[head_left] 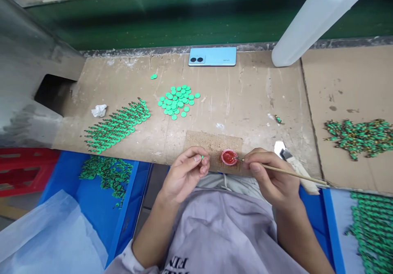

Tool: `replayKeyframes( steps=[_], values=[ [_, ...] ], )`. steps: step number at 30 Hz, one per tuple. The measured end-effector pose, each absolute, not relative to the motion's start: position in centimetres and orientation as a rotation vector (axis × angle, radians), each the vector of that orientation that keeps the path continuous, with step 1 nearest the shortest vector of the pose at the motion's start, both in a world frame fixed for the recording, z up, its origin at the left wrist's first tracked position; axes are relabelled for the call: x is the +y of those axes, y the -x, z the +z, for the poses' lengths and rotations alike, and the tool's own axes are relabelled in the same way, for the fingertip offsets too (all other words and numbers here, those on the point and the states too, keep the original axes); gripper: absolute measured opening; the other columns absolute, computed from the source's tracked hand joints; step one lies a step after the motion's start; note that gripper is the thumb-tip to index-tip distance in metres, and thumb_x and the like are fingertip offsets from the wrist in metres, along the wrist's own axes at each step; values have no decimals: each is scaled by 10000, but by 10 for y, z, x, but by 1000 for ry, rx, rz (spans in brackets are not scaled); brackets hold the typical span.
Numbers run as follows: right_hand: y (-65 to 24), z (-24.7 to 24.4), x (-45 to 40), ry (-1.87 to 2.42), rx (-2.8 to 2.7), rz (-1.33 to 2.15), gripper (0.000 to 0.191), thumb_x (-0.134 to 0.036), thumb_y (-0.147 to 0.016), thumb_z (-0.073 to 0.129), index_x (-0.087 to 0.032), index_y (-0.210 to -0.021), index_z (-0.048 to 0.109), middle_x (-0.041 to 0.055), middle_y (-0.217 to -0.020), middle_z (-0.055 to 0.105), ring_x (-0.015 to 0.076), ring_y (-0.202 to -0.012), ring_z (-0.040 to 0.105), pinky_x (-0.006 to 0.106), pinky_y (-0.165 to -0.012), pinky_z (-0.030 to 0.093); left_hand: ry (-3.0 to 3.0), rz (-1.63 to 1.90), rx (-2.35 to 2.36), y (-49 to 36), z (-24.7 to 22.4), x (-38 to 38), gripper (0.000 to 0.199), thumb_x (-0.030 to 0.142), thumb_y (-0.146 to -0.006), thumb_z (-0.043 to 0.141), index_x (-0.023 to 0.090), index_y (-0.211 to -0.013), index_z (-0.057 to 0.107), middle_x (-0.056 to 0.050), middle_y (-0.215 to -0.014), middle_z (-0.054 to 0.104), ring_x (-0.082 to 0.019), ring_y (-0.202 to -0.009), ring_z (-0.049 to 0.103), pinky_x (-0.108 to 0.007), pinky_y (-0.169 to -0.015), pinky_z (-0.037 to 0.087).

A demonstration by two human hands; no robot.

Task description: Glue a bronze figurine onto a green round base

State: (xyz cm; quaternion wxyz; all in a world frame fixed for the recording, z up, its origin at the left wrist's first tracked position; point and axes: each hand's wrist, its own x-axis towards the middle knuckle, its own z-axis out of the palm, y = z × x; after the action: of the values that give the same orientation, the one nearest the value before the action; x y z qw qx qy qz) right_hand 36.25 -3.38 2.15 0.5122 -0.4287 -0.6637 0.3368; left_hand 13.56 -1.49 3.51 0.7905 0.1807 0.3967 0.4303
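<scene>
Near the table's front edge, my left hand (187,173) pinches a small green piece (202,157) between thumb and index finger. To its right, my right hand (273,175) holds a thin wooden-handled brush (294,174), its tip in a small round dish of red paint (229,157). The dish stands on a brown cardboard patch (211,140). Green discs (179,98) lie loosely piled beyond my left hand. Slanting rows of green pieces with dark tips (118,126) lie to the left.
A blue phone (212,57) lies at the back beside a white upright post (316,24). A cutter (296,167) is near my right hand. Green-and-gold pieces (359,137) are heaped at right. Blue bins (92,200) flank me; crumpled tissue (99,110) lies left.
</scene>
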Motion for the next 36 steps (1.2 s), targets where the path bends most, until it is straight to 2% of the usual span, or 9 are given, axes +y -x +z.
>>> replayKeyframes(
  steps=[4, 9, 15, 20, 25, 30, 36],
  values=[
    [-362, 21, -34, 1056, -1588, 799, 79, -203, -1025, 610, -228, -1040, 683, 52, -853, 738, 201, -744, 706, 311, -630, 560, -495, 931, 886, -137, 35, -18, 274, 330, -743, 897, 177, -942, 788, -26, -793, 664, -100, -636, 556, -239, -586, 455],
    [-362, 23, -31, 1090, -1602, 810, 126, -241, -1049, 581, -222, -953, 661, 32, -793, 707, 176, -676, 679, 284, -579, 525, -650, 1002, 910, -137, 31, -19, 287, 317, -759, 924, 192, -997, 823, -32, -803, 754, -107, -615, 652, -221, -562, 517],
    [-355, 30, -21, 1187, -1676, 797, 156, -251, -1047, 573, -227, -932, 676, 12, -752, 718, 165, -630, 678, 256, -557, 522, -660, 982, 909, -136, 29, -18, 253, 316, -768, 923, 157, -900, 776, -37, -738, 785, -121, -541, 699, -194, -485, 536],
    [-352, 32, -14, 1239, -1749, 723, 195, -253, -1042, 572, -223, -879, 675, 7, -728, 714, 151, -595, 664, 241, -539, 496, -705, 965, 966, -137, 29, -21, 325, 336, -810, 889, 163, -1032, 726, -44, -765, 814, -154, -552, 742, -218, -495, 588],
    [-351, 33, -11, 1229, -1808, 714, 194, -199, -1035, 561, -221, -873, 665, 2, -725, 716, 146, -574, 663, 239, -527, 477, -733, 949, 1044, -140, 32, -22, 306, 324, -780, 904, 151, -977, 746, -50, -752, 819, -155, -538, 740, -214, -483, 589],
    [-351, 33, -11, 1235, -1829, 707, 174, -177, -1036, 563, -217, -891, 652, -11, -741, 718, 127, -583, 668, 220, -531, 465, -859, 966, 1124, -138, 32, -24, 229, 213, -733, 918, 165, -937, 825, -13, -677, 792, -112, -545, 711, -179, -553, 596],
    [-351, 32, -12, 1219, -1839, 707, 167, -172, -1039, 576, -221, -902, 659, -18, -757, 720, 125, -616, 681, 215, -558, 479, -858, 951, 1086, -139, 32, -27, 229, 203, -822, 846, 192, -1051, 840, -48, -838, 849, -111, -604, 741, -176, -583, 617]
  ],
)
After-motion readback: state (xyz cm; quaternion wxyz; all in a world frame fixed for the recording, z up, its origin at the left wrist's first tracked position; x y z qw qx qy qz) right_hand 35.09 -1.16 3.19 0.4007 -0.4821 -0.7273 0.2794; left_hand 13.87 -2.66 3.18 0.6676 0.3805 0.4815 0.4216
